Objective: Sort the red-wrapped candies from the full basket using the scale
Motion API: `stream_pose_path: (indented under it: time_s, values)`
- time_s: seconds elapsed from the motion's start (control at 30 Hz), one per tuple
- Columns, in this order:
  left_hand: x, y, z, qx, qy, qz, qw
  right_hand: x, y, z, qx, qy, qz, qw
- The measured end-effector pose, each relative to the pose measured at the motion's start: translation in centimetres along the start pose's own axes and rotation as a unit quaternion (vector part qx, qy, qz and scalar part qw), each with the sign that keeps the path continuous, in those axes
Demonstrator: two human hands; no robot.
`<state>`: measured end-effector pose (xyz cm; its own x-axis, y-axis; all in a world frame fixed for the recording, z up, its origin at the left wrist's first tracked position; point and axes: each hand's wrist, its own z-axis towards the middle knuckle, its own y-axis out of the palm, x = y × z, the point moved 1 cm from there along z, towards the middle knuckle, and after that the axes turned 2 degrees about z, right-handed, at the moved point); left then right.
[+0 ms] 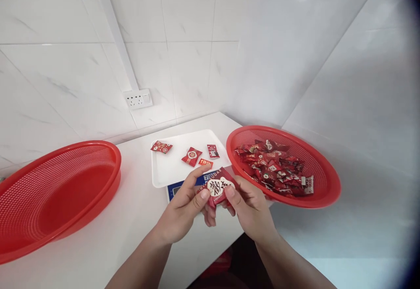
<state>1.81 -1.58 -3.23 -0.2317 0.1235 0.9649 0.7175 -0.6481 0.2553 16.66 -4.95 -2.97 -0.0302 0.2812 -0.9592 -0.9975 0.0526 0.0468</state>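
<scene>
Both my hands pinch one red wrapped candy [219, 189] with a white label, held just in front of a small scale. My left hand [183, 210] grips its left edge with thumb and fingers, and my right hand [251, 208] grips its right edge. The scale's white tray [164, 170] carries several red wrapped candies [191, 156]. A red mesh basket [323, 192] to the right holds a heap of the same candies [274, 166]. A second red mesh basket [59, 192] at the left has nothing in it.
The white table [131, 227] stands in a corner of white tiled walls, with its front edge near my wrists. A wall socket [138, 99] sits behind the scale. The scale's blue front [173, 190] shows under the tray.
</scene>
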Motion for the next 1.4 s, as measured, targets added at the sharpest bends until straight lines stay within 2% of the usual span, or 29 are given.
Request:
stream_pose_path:
  time_s: [0.1,0.23,0.37,0.5,0.67,0.8,0.9,1.0,1.13,1.23,1.4]
  values:
    - [0.0,0.1,-0.1,0.084,0.025,0.007,0.996,0.5,0.0,-0.4,-0.02,0.008,0.001,1.0]
    - [-0.1,0.1,-0.3,0.128,0.055,0.024,0.99,0.6,-0.1,-0.7,-0.038,0.02,-0.004,0.999]
    - [-0.2,0.0,-0.5,0.126,0.084,0.022,0.988,0.3,-0.2,-0.9,-0.055,0.014,-0.008,0.998]
    - [-0.2,-0.1,-0.6,0.124,0.081,0.024,0.989,0.2,-0.2,-0.9,-0.058,0.004,-0.016,0.998]
    - [-0.3,-0.1,-0.3,0.123,0.08,0.023,0.989,0.4,-0.3,-0.8,-0.041,-0.006,-0.026,0.999]
    - [-0.4,-0.1,-0.2,0.076,0.078,0.016,0.994,0.4,-0.2,-0.8,-0.023,-0.03,-0.023,0.999]
    - [-0.4,-0.1,-0.4,0.089,0.08,0.009,0.993,0.3,-0.2,-0.8,-0.013,-0.036,-0.024,0.999]
    - [-0.3,0.0,-0.6,0.102,0.084,0.002,0.991,0.2,-0.2,-0.9,-0.021,-0.022,-0.019,0.999]
    - [-0.4,0.2,-0.7,0.067,0.085,-0.046,0.993,0.4,-0.2,-1.1,-0.063,0.016,0.034,0.997]
    - [-0.4,0.4,-0.9,0.065,0.091,-0.074,0.991,0.7,-0.2,-1.3,-0.093,0.046,0.074,0.992]
    - [-0.2,0.1,-1.1,0.071,0.096,-0.029,0.992,0.9,-0.3,-1.2,-0.095,0.048,0.086,0.991]
